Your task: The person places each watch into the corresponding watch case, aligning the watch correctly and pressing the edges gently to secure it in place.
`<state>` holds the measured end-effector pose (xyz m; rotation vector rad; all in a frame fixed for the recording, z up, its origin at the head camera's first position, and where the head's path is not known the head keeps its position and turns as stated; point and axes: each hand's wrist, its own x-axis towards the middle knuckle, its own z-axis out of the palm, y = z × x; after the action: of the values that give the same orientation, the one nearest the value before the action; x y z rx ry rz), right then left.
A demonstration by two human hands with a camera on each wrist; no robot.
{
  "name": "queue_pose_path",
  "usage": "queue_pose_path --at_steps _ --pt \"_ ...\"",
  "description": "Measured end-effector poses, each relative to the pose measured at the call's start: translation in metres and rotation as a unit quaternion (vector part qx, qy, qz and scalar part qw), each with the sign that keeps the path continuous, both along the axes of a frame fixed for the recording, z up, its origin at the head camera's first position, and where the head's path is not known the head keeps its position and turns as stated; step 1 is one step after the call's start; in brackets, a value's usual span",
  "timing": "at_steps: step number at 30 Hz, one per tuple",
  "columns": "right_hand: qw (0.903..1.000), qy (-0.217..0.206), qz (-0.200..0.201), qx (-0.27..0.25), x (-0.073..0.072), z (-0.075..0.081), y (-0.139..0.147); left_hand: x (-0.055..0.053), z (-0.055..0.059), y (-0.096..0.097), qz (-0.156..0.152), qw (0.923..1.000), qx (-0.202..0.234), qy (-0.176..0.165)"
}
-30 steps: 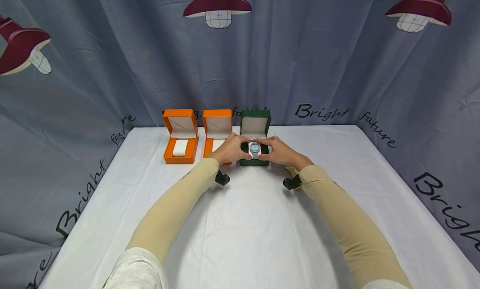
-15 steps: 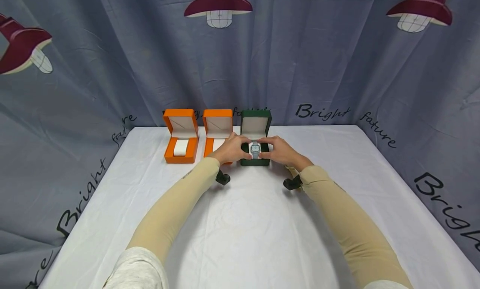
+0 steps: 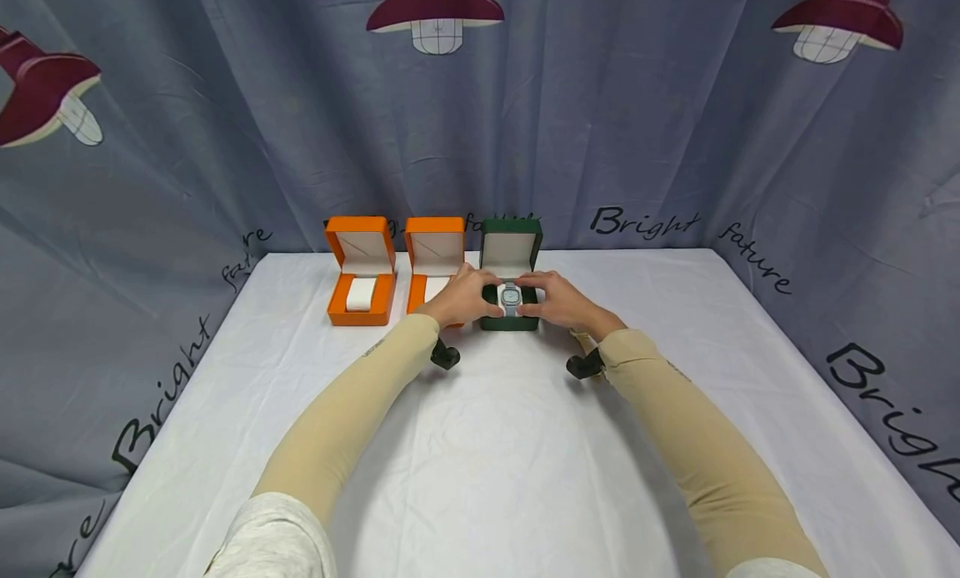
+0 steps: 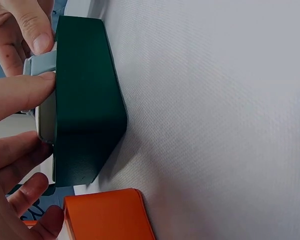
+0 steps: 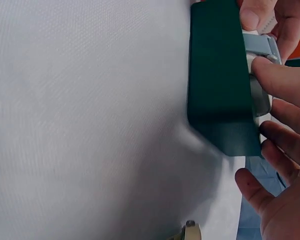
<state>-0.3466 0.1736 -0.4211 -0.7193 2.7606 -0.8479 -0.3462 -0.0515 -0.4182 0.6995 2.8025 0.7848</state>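
A silver-cased watch (image 3: 510, 296) with a light blue-grey strap is wrapped round a white cushion, seated in the opened green watch box (image 3: 510, 324). My left hand (image 3: 467, 299) pinches the watch and cushion from the left, thumb at the near end and fingers at the far end. From the other side my right hand (image 3: 558, 301) grips them the same way. In the left wrist view, the thumb lies beside the strap (image 4: 44, 63), just above the green box wall (image 4: 85, 75). The right wrist view shows the right thumb (image 5: 275, 75) near the strap too.
Two opened orange watch boxes (image 3: 360, 319) (image 3: 417, 299) with white cushions stand to the left; my left hand partly covers the nearer one. Part of a gold-coloured object (image 5: 192, 232) with a dark knob shows below the right hand. White cloth covers the table (image 3: 487, 461).
Between one second and half a second ago, the right fingertips shifted slightly right, off the watch's far end. Otherwise hands, watch and boxes stay in place.
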Motion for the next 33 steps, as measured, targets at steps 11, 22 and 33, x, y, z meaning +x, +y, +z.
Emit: queue_pose_path --at_steps 11,22,33 --pt "0.9990 -0.025 -0.023 -0.030 0.003 0.002 0.003 0.000 0.000 0.000 0.002 1.0000 0.008 0.002" --pt "0.9898 0.024 -0.100 -0.098 0.002 0.017 0.008 0.006 0.023 0.003 0.047 0.9892 0.063 0.124" --pt "0.9547 0.165 -0.174 -0.176 -0.011 0.036 0.009 -0.011 0.060 0.012 0.074 0.9662 0.026 0.246"
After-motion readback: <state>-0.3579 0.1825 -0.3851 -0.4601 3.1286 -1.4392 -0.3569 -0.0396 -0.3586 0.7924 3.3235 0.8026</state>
